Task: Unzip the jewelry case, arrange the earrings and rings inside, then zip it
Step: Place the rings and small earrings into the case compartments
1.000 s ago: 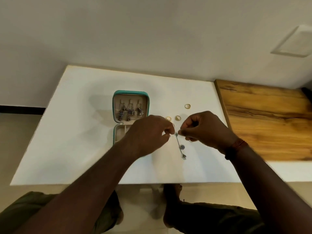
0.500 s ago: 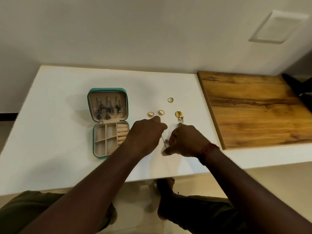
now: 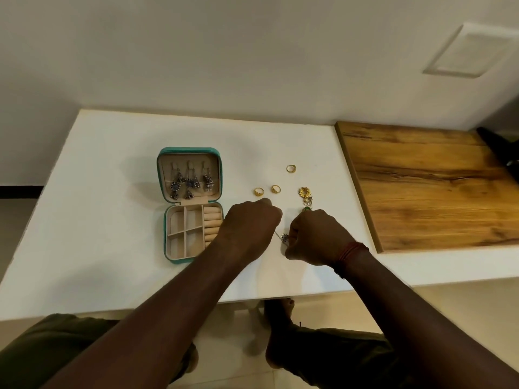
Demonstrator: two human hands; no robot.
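Note:
The teal jewelry case (image 3: 165,249) lies open on the white table (image 3: 106,226). Silver dangling earrings (image 3: 188,183) hang inside its lid; the tray's compartments look bare. Three gold rings lie right of the case: one (image 3: 259,191), a second (image 3: 275,188) and a third farther back (image 3: 291,168). A gold flower earring (image 3: 305,193) lies beside them. My left hand (image 3: 250,230) and right hand (image 3: 314,237) are closed close together, pinching a silver dangling earring (image 3: 284,237) between them just above the table. Most of that earring is hidden by my fingers.
A brown wooden board (image 3: 432,186) covers the table's right part. A white wall rises behind the table, with a recessed panel (image 3: 466,53) at upper right. A dark object (image 3: 502,144) pokes in at the far right. My legs and feet show below the table's front edge.
My view swung right and down, so the case tray became visible. Both hands dropped lower with the silver earring, which hung freely a second ago and is now mostly covered.

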